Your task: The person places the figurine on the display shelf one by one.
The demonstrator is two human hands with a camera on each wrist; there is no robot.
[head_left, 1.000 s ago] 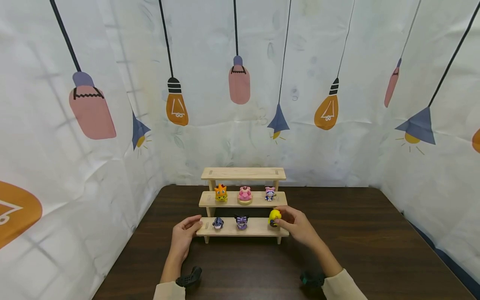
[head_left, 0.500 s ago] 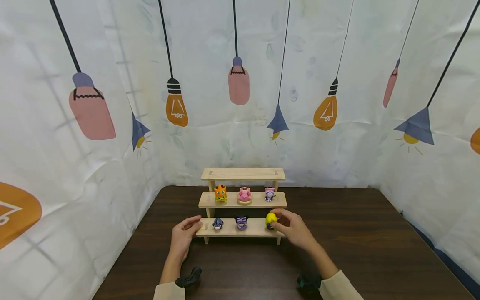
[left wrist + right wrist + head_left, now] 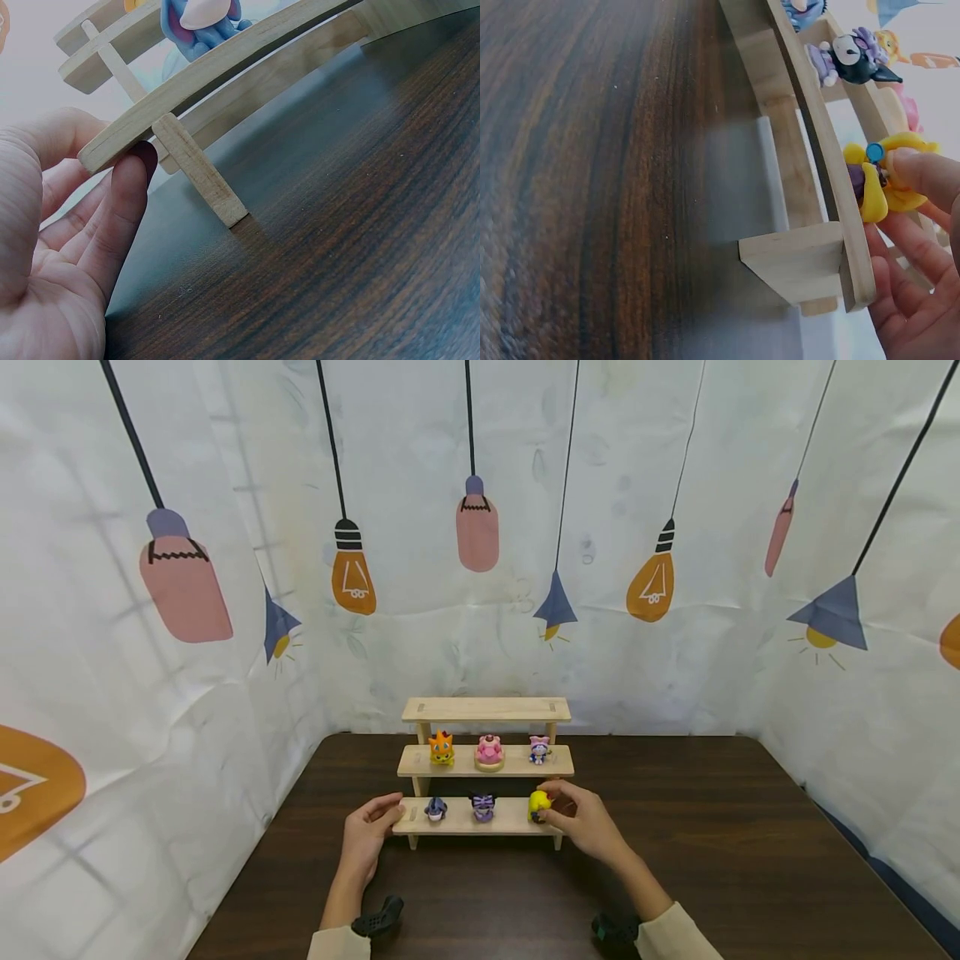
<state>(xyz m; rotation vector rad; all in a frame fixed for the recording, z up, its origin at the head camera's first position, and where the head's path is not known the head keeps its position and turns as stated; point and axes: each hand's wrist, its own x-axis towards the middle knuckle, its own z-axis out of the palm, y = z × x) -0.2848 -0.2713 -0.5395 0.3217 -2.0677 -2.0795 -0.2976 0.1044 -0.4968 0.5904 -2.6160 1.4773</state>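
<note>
A three-tier wooden display stand [image 3: 483, 709] rises toward the back of the table. My left hand [image 3: 365, 837] grips the left end of its lowest shelf [image 3: 217, 61], thumb above and fingers beneath. At the right end of that shelf, my right hand [image 3: 591, 823] pinches a small yellow figurine [image 3: 875, 196] between thumb and fingers. The figurine is upright, its base right at the shelf board. Left of it stand a purple-and-black figurine [image 3: 483, 807] and a blue donkey figurine [image 3: 436, 809], spaced apart.
On the middle shelf stand an orange-and-yellow figurine [image 3: 442, 748], a pink one [image 3: 490, 752] and a small pink-and-purple one [image 3: 539, 749]. The dark wooden table [image 3: 690, 827] extends around the stand. Behind it hangs a white cloth [image 3: 420, 660] printed with lamps.
My right hand has carried the yellow figurine a little to the left along the lowest shelf and slightly down. The left hand keeps its grip on the shelf end.
</note>
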